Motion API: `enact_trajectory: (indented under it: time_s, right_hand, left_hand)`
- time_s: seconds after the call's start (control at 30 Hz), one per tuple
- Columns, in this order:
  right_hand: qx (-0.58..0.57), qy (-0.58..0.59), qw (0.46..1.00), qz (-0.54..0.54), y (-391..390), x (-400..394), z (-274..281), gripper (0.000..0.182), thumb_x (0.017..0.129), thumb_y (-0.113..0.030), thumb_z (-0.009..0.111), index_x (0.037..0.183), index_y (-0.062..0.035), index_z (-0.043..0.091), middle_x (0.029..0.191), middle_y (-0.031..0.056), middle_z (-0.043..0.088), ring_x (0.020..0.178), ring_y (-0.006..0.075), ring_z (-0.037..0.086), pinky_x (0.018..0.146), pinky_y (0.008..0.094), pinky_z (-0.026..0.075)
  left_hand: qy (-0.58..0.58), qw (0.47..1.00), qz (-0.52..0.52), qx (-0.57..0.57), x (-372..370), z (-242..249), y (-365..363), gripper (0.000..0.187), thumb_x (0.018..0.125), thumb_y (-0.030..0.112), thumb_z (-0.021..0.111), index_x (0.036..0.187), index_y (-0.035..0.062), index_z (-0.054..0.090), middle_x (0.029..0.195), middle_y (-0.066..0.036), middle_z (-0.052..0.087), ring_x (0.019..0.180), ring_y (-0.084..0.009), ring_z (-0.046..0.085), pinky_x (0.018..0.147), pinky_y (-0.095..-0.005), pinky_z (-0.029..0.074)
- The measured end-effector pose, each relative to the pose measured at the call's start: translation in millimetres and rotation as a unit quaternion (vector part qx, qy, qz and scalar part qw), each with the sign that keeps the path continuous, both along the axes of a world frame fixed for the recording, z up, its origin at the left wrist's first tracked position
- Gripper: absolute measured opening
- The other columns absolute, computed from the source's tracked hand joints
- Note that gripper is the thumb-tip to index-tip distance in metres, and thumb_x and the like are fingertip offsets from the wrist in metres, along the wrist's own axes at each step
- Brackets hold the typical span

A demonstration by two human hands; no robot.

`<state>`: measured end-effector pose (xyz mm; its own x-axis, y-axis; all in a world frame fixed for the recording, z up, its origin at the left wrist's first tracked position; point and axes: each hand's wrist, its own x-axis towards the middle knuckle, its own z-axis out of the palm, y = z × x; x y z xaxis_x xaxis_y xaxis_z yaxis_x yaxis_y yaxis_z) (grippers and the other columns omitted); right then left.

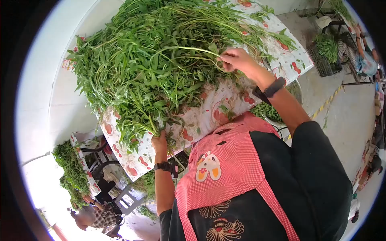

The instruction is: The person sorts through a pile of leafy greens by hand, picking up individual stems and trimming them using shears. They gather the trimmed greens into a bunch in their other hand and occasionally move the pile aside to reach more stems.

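Note:
A large heap of long-stemmed leafy greens (132, 60) covers much of the table in front of me. My left hand (159, 139) is closed around the stem ends of a small bunch of greens (138, 114) at the table's near edge, its leaves fanning out toward the heap. My right hand (237, 61), at the heap's right side, pinches the end of a pale green stem (193, 48) that stretches left into the pile. The fingertips are partly hidden.
The table wears a cherry-print cloth (220, 114) with bits of leaf on it. Cut greens lie below its right edge. At the right stands a dark crate (321, 60) of greens. Another person (98, 217) sits lower left beside a second table of greens (72, 168); others are far right.

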<state>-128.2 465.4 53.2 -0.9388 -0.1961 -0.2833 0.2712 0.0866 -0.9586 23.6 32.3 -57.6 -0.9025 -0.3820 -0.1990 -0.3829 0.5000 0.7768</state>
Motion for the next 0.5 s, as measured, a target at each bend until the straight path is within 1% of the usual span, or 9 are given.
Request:
enact_trajectory:
  time_s: [0.1, 0.13, 0.2, 0.27, 0.33, 0.37, 0.4, 0.47, 0.5]
  right_hand:
    - [-0.164, -0.009, 0.985, -0.043, 7.1, 20.3, -4.7, 0.031, 0.088, -0.024, 0.059, 0.109, -0.0014, 0.054, 0.069, 0.0038, 0.058, 0.056, 0.0115, 0.057, 0.053, 0.0259, 0.052]
    - [-0.161, -0.007, 0.986, -0.048, 11.3, 22.0, -4.2, 0.031, 0.088, -0.024, 0.059, 0.109, -0.0014, 0.054, 0.069, 0.0038, 0.058, 0.056, 0.0115, 0.057, 0.053, 0.0259, 0.052]
    - [-0.194, -0.059, 0.977, -0.069, 17.4, 27.4, -5.1, 0.032, 0.09, -0.026, 0.056, 0.112, -0.0032, 0.055, 0.072, 0.0005, 0.054, 0.064, 0.0097, 0.055, 0.062, 0.0274, 0.053]
    - [-0.226, -0.079, 0.968, -0.073, 25.2, 30.2, -6.7, 0.035, 0.089, -0.026, 0.057, 0.115, -0.0032, 0.054, 0.079, 0.0026, 0.057, 0.069, 0.0112, 0.057, 0.065, 0.0293, 0.054]
    - [-0.233, -0.106, 0.966, -0.031, 32.2, 37.7, -1.6, 0.037, 0.088, -0.024, 0.058, 0.118, -0.0026, 0.053, 0.086, 0.005, 0.06, 0.076, 0.015, 0.061, 0.068, 0.0304, 0.055]
    - [-0.204, -0.121, 0.972, -0.003, 36.6, 40.4, 4.9, 0.036, 0.088, -0.021, 0.059, 0.117, -0.0005, 0.053, 0.093, 0.0088, 0.062, 0.085, 0.0195, 0.063, 0.075, 0.0337, 0.054]
    - [-0.202, -0.123, 0.972, -0.009, 34.0, 44.3, 6.9, 0.036, 0.088, -0.021, 0.059, 0.117, -0.0005, 0.053, 0.093, 0.0088, 0.062, 0.085, 0.0195, 0.063, 0.075, 0.0337, 0.054]
    - [-0.317, -0.09, 0.944, 0.002, 19.1, 49.3, 9.1, 0.034, 0.088, -0.018, 0.059, 0.114, 0.0019, 0.054, 0.092, 0.0118, 0.063, 0.088, 0.0225, 0.063, 0.082, 0.0361, 0.052]
    - [-0.33, -0.088, 0.94, 0.014, 12.3, 48.4, 8.3, 0.033, 0.087, -0.018, 0.06, 0.112, 0.0027, 0.054, 0.09, 0.0134, 0.064, 0.089, 0.0234, 0.063, 0.088, 0.0373, 0.049]
  left_hand:
    - [-0.051, 0.998, -0.024, -0.012, 2.8, 15.3, 2.8, 0.031, 0.077, 0.024, 0.063, 0.086, -0.006, 0.065, 0.076, -0.016, 0.066, 0.068, -0.022, 0.061, 0.065, -0.0355, 0.047]
    - [-0.05, 0.998, -0.029, -0.009, 1.0, 16.9, 6.6, 0.031, 0.077, 0.024, 0.063, 0.086, -0.006, 0.065, 0.076, -0.016, 0.066, 0.068, -0.022, 0.061, 0.065, -0.0355, 0.047]
    - [-0.017, 0.999, -0.008, 0.03, 1.6, 21.5, 12.4, 0.03, 0.077, 0.022, 0.063, 0.089, -0.0054, 0.065, 0.077, -0.013, 0.066, 0.067, -0.02, 0.06, 0.065, -0.035, 0.047]
    - [-0.007, 0.998, 0.004, 0.06, 2.3, 22.7, 16.1, 0.027, 0.077, 0.02, 0.064, 0.087, -0.0052, 0.065, 0.076, -0.009, 0.066, 0.066, -0.0166, 0.059, 0.062, -0.0332, 0.047]
    - [-0.032, 0.99, 0.064, 0.119, 4.3, 37.4, 26.7, 0.022, 0.078, 0.017, 0.065, 0.085, -0.0046, 0.064, 0.077, -0.007, 0.065, 0.065, -0.0144, 0.057, 0.06, -0.0302, 0.046]
    - [-0.025, 0.969, 0.113, 0.217, 6.9, 38.0, 30.7, 0.019, 0.077, 0.015, 0.066, 0.083, -0.0034, 0.064, 0.078, -0.006, 0.063, 0.065, -0.0144, 0.058, 0.059, -0.0286, 0.047]
    - [-0.029, 0.969, 0.108, 0.219, 7.7, 39.3, 36.7, 0.019, 0.077, 0.015, 0.066, 0.083, -0.0034, 0.064, 0.078, -0.006, 0.063, 0.065, -0.0144, 0.058, 0.059, -0.0286, 0.047]
    - [-0.025, 0.92, 0.183, 0.347, 10.1, 43.3, 51.8, 0.018, 0.079, 0.014, 0.066, 0.085, -0.0033, 0.063, 0.078, -0.006, 0.063, 0.064, -0.0162, 0.06, 0.058, -0.0292, 0.049]
    - [-0.044, 0.906, 0.172, 0.383, 11.1, 48.7, 59.5, 0.019, 0.08, 0.012, 0.065, 0.089, -0.0037, 0.061, 0.081, -0.008, 0.064, 0.065, -0.0174, 0.061, 0.058, -0.0296, 0.051]
